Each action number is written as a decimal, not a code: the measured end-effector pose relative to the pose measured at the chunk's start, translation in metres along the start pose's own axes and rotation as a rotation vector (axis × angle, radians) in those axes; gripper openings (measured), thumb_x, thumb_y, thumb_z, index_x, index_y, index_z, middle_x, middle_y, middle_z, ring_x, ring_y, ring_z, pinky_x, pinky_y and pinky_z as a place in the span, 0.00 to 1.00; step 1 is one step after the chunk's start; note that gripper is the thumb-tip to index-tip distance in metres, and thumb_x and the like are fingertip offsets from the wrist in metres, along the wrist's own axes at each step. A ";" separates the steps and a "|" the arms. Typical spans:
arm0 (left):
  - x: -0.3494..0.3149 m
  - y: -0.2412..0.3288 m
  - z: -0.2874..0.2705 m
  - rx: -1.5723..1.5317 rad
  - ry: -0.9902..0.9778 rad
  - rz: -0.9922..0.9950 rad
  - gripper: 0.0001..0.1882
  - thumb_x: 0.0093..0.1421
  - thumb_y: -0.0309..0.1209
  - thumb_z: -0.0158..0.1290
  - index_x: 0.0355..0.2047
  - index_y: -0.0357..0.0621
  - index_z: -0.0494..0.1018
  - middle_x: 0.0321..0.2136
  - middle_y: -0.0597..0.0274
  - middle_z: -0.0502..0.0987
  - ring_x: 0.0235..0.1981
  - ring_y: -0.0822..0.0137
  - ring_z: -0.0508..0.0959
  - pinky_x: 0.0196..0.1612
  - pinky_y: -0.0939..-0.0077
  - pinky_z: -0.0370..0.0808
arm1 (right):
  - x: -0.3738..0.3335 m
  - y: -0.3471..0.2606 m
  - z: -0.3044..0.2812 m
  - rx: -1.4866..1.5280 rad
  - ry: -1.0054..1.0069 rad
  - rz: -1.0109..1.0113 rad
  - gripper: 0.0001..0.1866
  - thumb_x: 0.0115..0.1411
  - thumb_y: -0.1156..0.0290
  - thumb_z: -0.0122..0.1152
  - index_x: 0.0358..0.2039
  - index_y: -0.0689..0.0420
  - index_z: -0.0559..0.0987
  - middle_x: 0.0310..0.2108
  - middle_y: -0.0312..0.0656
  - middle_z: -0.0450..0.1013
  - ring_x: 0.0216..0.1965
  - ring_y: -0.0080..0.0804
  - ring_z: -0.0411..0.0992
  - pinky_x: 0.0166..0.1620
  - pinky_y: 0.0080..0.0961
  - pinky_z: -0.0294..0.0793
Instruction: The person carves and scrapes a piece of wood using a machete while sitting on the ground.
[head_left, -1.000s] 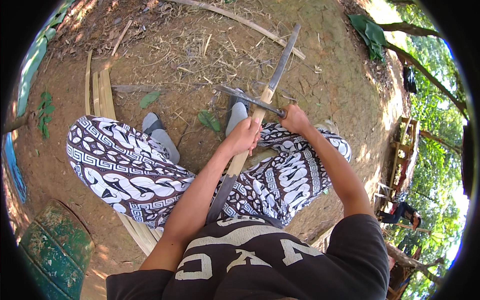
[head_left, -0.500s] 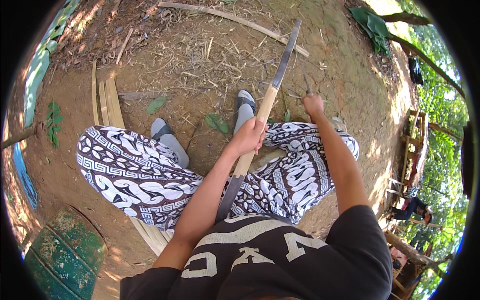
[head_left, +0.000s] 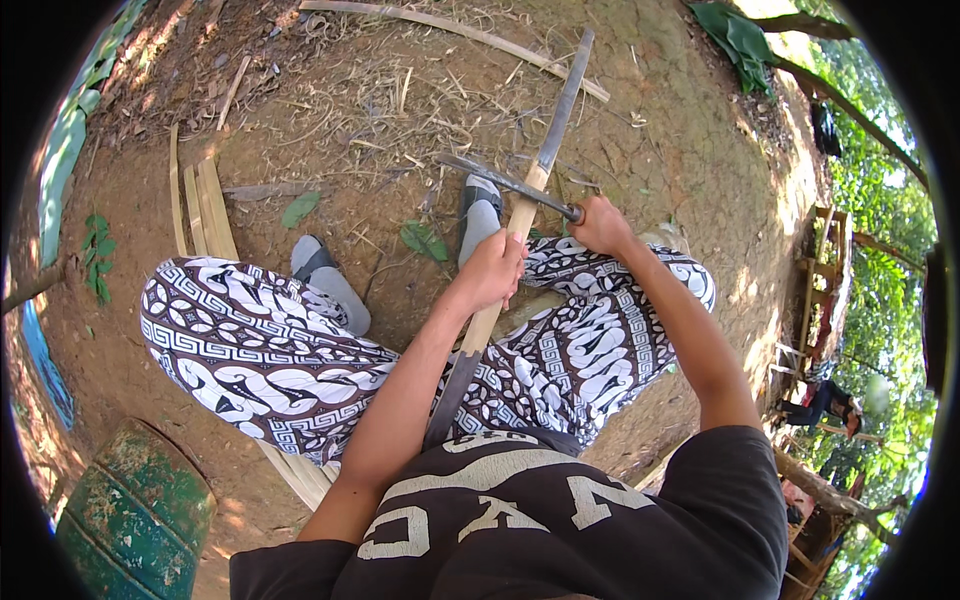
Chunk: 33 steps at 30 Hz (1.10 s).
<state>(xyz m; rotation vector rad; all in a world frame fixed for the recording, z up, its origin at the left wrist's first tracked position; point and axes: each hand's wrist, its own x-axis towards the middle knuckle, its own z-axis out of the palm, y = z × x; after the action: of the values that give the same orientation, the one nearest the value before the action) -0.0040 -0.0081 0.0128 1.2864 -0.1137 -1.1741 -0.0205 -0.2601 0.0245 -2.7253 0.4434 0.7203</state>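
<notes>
A long, narrow strip, seemingly bamboo or wood, runs from my waist away over my lap. Its middle is a pale scraped length point(head_left: 522, 212), while the far end point(head_left: 567, 100) and near end point(head_left: 455, 395) are dark. My left hand point(head_left: 493, 268) wraps round the pale part. In my right hand point(head_left: 602, 226) is the handle of a knife point(head_left: 505, 180) with a long dark blade. That blade lies crosswise over the strip, just beyond my left hand and near the edge of the far dark part. Whether it bites into the surface I cannot tell.
Several pale strips point(head_left: 215, 210) lie beyond my left knee, and more point(head_left: 300, 475) show behind it. A long strip point(head_left: 450, 32) crosses the ground ahead among shavings point(head_left: 385, 120). A worn green drum point(head_left: 135, 515) is at lower left. Another person point(head_left: 830, 412) is far right.
My right hand has moved left and nearer, bringing the knife from beside the strip to across it. My left hand still grips the same place.
</notes>
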 end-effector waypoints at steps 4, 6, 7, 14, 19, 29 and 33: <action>0.002 -0.013 -0.001 0.035 0.028 0.005 0.22 0.75 0.46 0.32 0.39 0.39 0.64 0.19 0.71 0.63 0.12 0.77 0.63 0.14 0.77 0.68 | 0.021 0.017 0.021 0.028 -0.015 -0.064 0.12 0.49 0.65 0.58 0.26 0.63 0.80 0.28 0.62 0.76 0.34 0.61 0.76 0.41 0.49 0.75; 0.001 -0.018 -0.003 0.069 0.064 0.010 0.22 0.75 0.47 0.33 0.39 0.39 0.65 0.19 0.71 0.63 0.12 0.77 0.64 0.14 0.76 0.68 | 0.034 0.021 0.034 0.009 -0.018 -0.091 0.12 0.49 0.66 0.59 0.26 0.63 0.80 0.28 0.61 0.76 0.34 0.60 0.76 0.41 0.49 0.75; 0.004 -0.023 -0.004 0.088 0.070 0.006 0.23 0.75 0.47 0.33 0.39 0.39 0.65 0.19 0.71 0.63 0.12 0.77 0.64 0.14 0.76 0.68 | 0.041 0.023 0.036 -0.022 -0.029 -0.086 0.12 0.48 0.65 0.58 0.27 0.62 0.81 0.29 0.61 0.77 0.36 0.60 0.77 0.43 0.49 0.76; 0.015 -0.018 -0.007 0.070 0.046 0.043 0.22 0.74 0.47 0.32 0.38 0.39 0.65 0.18 0.71 0.62 0.12 0.77 0.63 0.14 0.76 0.67 | 0.043 0.023 0.022 -0.061 0.154 0.055 0.14 0.49 0.63 0.57 0.28 0.60 0.82 0.32 0.60 0.78 0.38 0.59 0.77 0.47 0.48 0.77; 0.012 -0.013 -0.005 -0.008 -0.040 0.083 0.22 0.75 0.46 0.32 0.39 0.40 0.64 0.18 0.71 0.61 0.12 0.78 0.62 0.13 0.77 0.66 | 0.003 0.000 0.007 -0.026 0.173 0.043 0.14 0.50 0.63 0.55 0.27 0.61 0.82 0.31 0.60 0.78 0.38 0.60 0.77 0.46 0.49 0.77; 0.007 -0.006 0.002 -0.038 -0.124 0.099 0.23 0.75 0.48 0.33 0.39 0.39 0.64 0.18 0.72 0.61 0.13 0.78 0.63 0.14 0.78 0.67 | 0.099 0.091 0.032 0.053 0.418 0.304 0.21 0.58 0.60 0.50 0.34 0.65 0.83 0.37 0.66 0.77 0.45 0.63 0.76 0.53 0.49 0.74; 0.005 -0.006 -0.022 -0.083 -0.080 0.068 0.23 0.75 0.48 0.32 0.40 0.38 0.64 0.19 0.71 0.62 0.13 0.77 0.64 0.16 0.78 0.69 | 0.102 0.051 0.051 0.223 0.317 0.230 0.25 0.62 0.57 0.47 0.34 0.68 0.81 0.38 0.72 0.74 0.45 0.69 0.74 0.53 0.51 0.73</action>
<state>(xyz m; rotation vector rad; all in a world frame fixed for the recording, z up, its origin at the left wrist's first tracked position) 0.0089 0.0044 -0.0018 1.1551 -0.1645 -1.1603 0.0238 -0.3113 -0.0811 -2.6029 0.8646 0.2651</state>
